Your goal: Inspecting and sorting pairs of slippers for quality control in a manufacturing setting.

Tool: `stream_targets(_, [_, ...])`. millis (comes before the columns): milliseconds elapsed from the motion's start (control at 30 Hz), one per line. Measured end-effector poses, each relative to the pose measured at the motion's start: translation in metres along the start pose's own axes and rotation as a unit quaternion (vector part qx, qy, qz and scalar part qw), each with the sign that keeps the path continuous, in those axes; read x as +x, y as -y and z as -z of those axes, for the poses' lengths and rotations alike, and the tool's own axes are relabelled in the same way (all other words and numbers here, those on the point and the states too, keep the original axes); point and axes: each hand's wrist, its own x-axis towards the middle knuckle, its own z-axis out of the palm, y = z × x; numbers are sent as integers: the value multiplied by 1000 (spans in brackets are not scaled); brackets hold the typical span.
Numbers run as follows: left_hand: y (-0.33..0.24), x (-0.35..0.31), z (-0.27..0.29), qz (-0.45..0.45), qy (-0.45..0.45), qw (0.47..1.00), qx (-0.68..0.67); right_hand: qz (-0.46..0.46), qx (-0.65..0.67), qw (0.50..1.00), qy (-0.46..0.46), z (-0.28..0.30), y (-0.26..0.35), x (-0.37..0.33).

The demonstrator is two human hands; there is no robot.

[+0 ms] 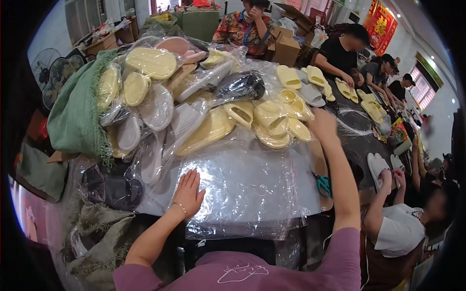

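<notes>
My left hand (189, 195) lies flat with fingers stretched on a stack of clear plastic bags (242, 194) at the table's near edge. My right hand (322, 123) reaches forward beside the right end of the slipper pile; its fingers are too blurred to make out. Closest to it are yellow slippers (299, 130) and a grey slipper (311, 94). Many yellow and grey slippers, such as the large yellow one (151, 63), are heaped ahead of me, several inside clear bags. A black pair (239, 86) in plastic lies among them.
A green woven sack (80, 114) sits left of the heap. Teal-handled scissors (324, 185) lie right of the bags. Bagged black slippers (110, 186) rest near left. White strings (357, 122) lie on the dark table. Co-workers sit along the right; one holds white slippers (377, 169).
</notes>
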Motion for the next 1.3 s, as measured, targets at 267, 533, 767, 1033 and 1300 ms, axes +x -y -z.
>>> stream_targets(267, [-4, -1, 6, 8, -6, 1000, -25, 91, 268, 917, 283, -38, 271, -6])
stream_targets(533, [-2, -3, 5, -20, -14, 1000, -13, -63, 655, 716, 233, -117, 354, -38])
stream_targets(767, [-5, -2, -1, -32, 11, 999, -11, -17, 545, 837, -33, -74, 352, -16])
stream_targets(1033, [-4, 0, 0, -18, -4, 1000, 24, 56, 667, 742, -38, 28, 269, -9])
stream_targets(1300, [-1, 1, 3, 23, 72, 997, 36, 139, 679, 677, 247, 73, 117, -15])
